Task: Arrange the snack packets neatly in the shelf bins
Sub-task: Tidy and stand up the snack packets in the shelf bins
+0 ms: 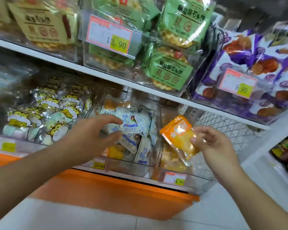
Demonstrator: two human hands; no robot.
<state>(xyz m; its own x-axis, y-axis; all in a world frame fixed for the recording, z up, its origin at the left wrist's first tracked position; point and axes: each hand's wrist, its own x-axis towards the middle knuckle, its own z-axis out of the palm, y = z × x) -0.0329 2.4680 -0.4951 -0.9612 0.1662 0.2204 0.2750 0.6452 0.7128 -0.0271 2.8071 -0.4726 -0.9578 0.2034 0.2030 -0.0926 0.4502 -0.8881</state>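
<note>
My right hand [211,143] pinches an orange snack packet [179,135] by its lower right edge, holding it in front of the right-hand clear bin [204,178]. My left hand [96,135] hovers with fingers spread and slightly bent over the middle clear bin [131,166], just above the white-and-blue packets [131,120] piled loosely inside. A few orange packets [115,151] lie mixed among them. More orange packets [170,161] fill the bottom of the right-hand bin.
To the left, a bin holds yellow cartoon packets [56,112]. The upper shelf [106,73] carries green biscuit packs [170,68], tan packs [43,25] and purple packs [249,63]. A wire mesh panel [223,123] stands at the right. An orange base [115,193] runs below.
</note>
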